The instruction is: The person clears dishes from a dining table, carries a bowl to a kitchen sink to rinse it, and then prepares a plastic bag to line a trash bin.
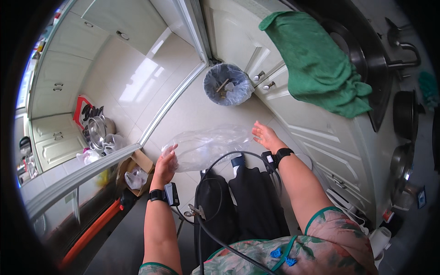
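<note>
A clear plastic bag [209, 144] stretches out crosswise in front of my legs, above the tiled floor. My left hand [167, 163] grips its left end, and the film covers part of the fingers. Close to the bag's right end is my right hand [265, 136], fingers apart with nothing seen in them. Whether its fingertips touch the film I cannot tell. Beyond the bag a waste bin [215, 94] with a translucent liner stands on the floor; a small stick and some scraps lie inside.
A green towel [316, 65] hangs over the counter edge by the sink [357, 44]. Cabinet doors [316, 127] line the right side. A sliding-door track [172, 103] crosses the floor. On the left are a cardboard box [142, 160] and a metal pot [98, 130]. A black cable [220, 237] loops before me.
</note>
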A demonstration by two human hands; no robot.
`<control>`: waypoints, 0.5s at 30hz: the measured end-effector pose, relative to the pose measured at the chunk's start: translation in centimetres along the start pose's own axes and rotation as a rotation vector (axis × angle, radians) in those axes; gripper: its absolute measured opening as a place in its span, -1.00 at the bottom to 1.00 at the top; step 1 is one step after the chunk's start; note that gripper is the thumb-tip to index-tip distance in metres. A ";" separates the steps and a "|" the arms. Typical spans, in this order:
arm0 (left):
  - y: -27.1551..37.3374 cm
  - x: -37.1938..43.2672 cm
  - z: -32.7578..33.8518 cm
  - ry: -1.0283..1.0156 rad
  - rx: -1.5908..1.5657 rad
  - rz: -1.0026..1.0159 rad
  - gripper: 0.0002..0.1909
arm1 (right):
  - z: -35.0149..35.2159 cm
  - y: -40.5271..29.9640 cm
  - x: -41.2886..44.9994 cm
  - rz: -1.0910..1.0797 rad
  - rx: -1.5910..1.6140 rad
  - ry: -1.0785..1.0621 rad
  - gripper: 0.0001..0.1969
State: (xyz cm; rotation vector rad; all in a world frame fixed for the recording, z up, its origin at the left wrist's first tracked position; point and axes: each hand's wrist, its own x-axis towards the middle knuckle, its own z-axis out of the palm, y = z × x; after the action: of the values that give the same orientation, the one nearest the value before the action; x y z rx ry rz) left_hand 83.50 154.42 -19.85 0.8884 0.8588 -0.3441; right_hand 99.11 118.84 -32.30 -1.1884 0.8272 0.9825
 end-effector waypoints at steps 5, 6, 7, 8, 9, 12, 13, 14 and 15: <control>-1.1 5.4 -4.4 0.114 -0.094 -0.031 -0.60 | 2.8 -3.1 4.9 -0.078 -0.062 0.000 -0.38; -1.2 6.3 -5.5 0.139 -0.120 -0.031 -0.59 | 3.7 -3.6 6.0 -0.084 -0.005 0.002 -0.35; -1.3 7.1 -6.7 0.167 -0.146 -0.030 -0.59 | 4.5 -4.2 7.1 -0.089 0.051 0.003 -0.32; -1.3 8.2 -7.9 0.150 -0.143 -0.037 -0.59 | 5.1 -4.8 8.1 -0.085 0.052 0.010 -0.32; -1.4 9.3 -8.2 0.152 -0.147 -0.052 -0.59 | 5.1 -5.2 9.5 -0.038 0.152 0.052 -0.31; -0.9 12.1 -9.1 0.144 -0.112 -0.111 -0.61 | 4.3 -5.6 13.8 0.080 0.350 0.131 -0.13; -1.0 12.5 -9.8 0.159 -0.110 -0.121 -0.61 | 4.7 -5.4 14.9 0.117 0.397 0.165 -0.10; -1.2 12.8 -10.5 0.199 -0.124 -0.134 -0.63 | 5.1 -4.9 15.9 0.135 0.423 0.174 -0.06; -1.3 13.4 -10.9 0.230 -0.138 -0.146 -0.64 | 5.3 -4.6 17.0 0.146 0.425 0.179 -0.06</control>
State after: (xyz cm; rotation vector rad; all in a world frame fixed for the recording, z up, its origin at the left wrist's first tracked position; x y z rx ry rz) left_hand 85.60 163.32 -34.59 0.7480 1.1501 -0.3082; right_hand 109.63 126.62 -45.16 -0.8638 1.2120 0.7711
